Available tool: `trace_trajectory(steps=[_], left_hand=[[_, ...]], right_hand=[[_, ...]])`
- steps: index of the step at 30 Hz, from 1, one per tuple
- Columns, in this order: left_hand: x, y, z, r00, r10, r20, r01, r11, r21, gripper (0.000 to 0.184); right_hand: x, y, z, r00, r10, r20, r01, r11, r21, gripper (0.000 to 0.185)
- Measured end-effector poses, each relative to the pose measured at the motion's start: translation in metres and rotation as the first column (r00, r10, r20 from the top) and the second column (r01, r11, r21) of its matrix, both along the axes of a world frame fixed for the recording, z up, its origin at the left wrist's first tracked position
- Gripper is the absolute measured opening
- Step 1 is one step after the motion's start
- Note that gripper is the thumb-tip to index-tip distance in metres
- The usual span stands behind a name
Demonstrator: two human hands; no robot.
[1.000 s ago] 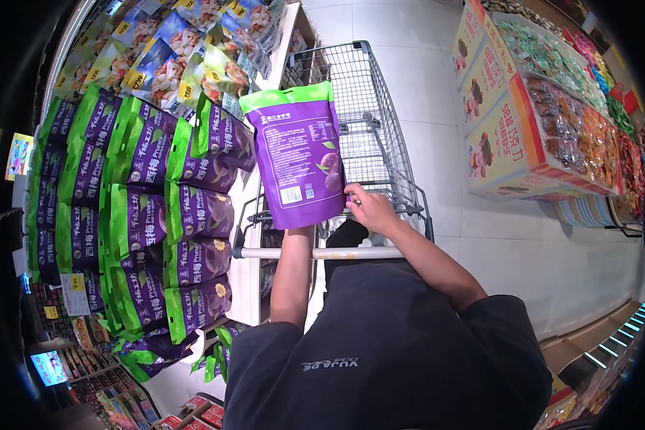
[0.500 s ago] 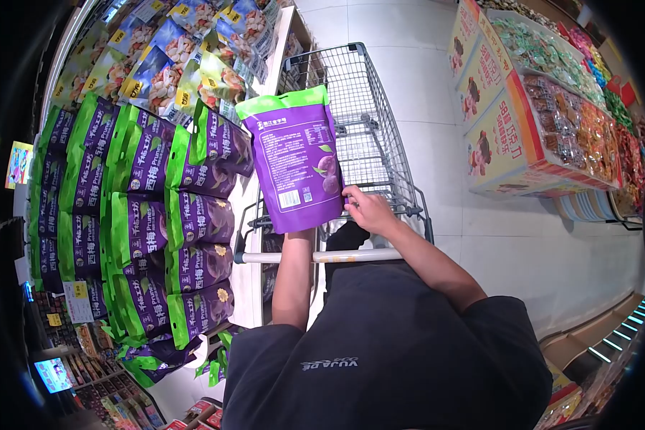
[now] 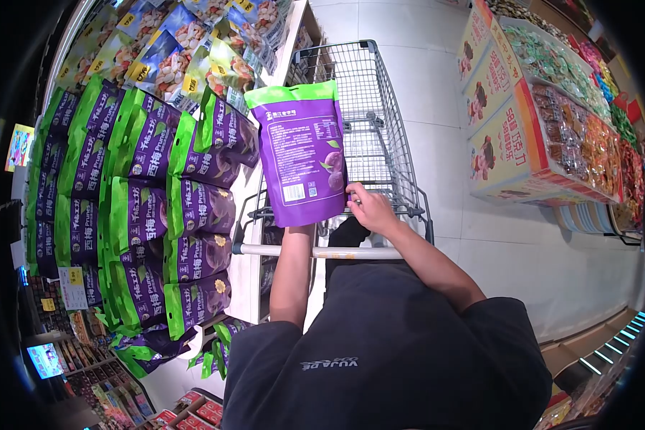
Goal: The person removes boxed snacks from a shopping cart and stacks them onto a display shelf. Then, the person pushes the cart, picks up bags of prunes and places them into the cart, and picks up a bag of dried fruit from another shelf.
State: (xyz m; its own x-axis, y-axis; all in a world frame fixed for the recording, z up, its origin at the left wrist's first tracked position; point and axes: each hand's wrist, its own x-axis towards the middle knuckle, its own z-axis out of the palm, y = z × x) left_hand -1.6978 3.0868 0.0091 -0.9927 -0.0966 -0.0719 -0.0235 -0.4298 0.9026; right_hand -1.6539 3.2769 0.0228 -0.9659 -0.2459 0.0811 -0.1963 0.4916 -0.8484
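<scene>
— Fingers [image 3: 355,190] of the right hand [image 3: 373,213]: state?
— Bent inward, tips at the right side edge of a purple pouch [image 3: 297,168]. Touching it or just beside it, cannot tell.
— Left hand?
— Hidden behind the pouch. Its forearm [image 3: 291,276] shows below the pouch's bottom edge; the grip itself cannot be made out.
— Pouch position?
— Held up over the near left corner of the shopping cart [image 3: 355,79], beyond the handle bar [image 3: 362,253]. Slight tilt. Printed panel faces up to the wearer: green top band, white text, plums at right, barcode low.
— Left of the cart?
— Display shelf [image 3: 245,279], close along the cart's left edge. Rows of purple-and-green prune pouches [image 3: 202,204] on it, one column near its right edge; nut pouches [image 3: 175,68] toward its far end.
— Right?
— Pale floor tiles [image 3: 437,172], then a carton display [image 3: 498,140], well apart from the cart's right edge. Wrapped packets [image 3: 577,129] fill its top.
</scene>
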Motion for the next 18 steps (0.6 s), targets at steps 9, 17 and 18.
trace_trajectory(steps=[9,17,18], left_hand=[[-0.001,0.0028,0.0034,1.0,0.002,0.005,-0.002,1.0,0.02,0.029],[0.0015,0.0,0.0082,1.0,-0.011,0.002,0.011,0.999,0.034,0.029],[-0.0005,0.0005,0.0088,1.0,-0.015,0.002,0.015,0.999,0.034,0.029]], right_hand=[[0.0008,-0.0017,0.0018,1.0,-0.004,0.017,0.004,1.0,0.014,0.029],[-0.0006,-0.0039,0.0014,1.0,-0.006,0.03,0.006,1.0,0.027,0.029],[-0.0006,-0.0039,0.0017,1.0,-0.003,0.028,0.003,1.0,0.029,0.029]])
